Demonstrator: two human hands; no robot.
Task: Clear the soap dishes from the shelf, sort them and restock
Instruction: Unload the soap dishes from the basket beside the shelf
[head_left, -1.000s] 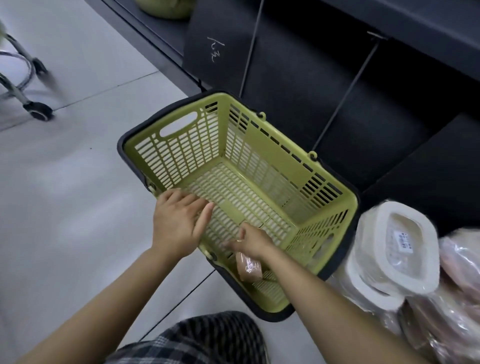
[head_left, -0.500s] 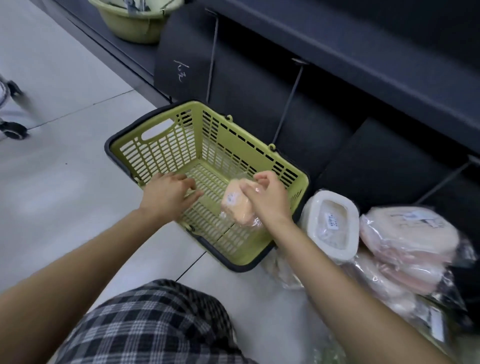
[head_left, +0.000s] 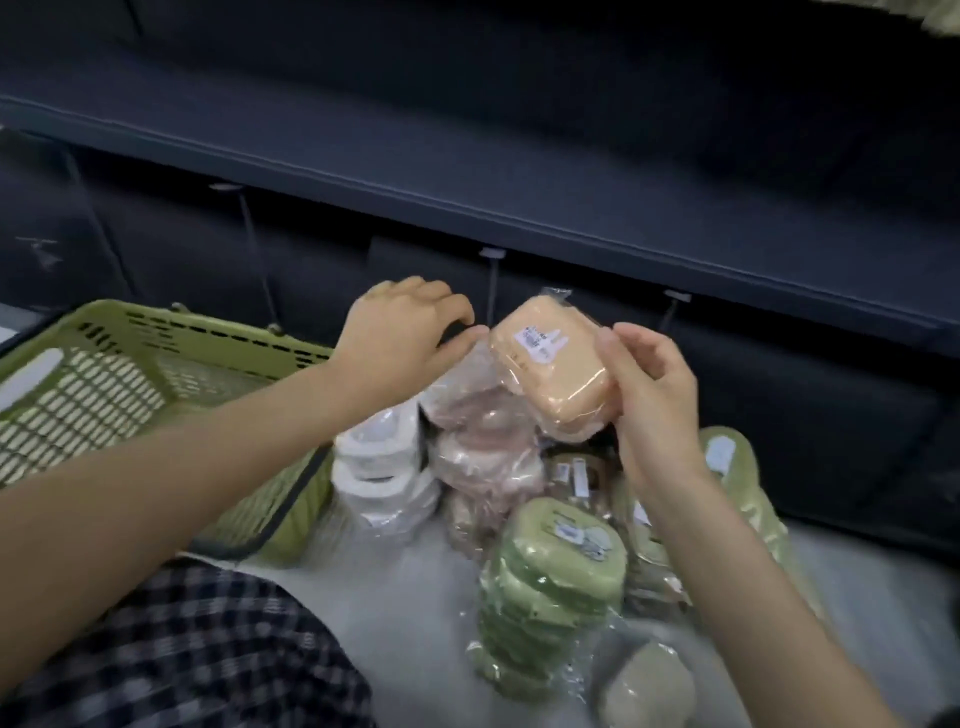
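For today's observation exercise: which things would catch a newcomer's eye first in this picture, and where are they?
First, the orange soap dish in clear wrap, held up at centre by the right hand, the left hand reaching beside it. Below lie stacks of wrapped dishes on the floor: white stack, pink stack, green stack. The green basket sits at left.

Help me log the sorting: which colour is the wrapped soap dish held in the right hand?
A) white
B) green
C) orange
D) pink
C: the right hand grips an orange dish in clear wrap with a white label, held above the white, pink and green stacks on the floor.
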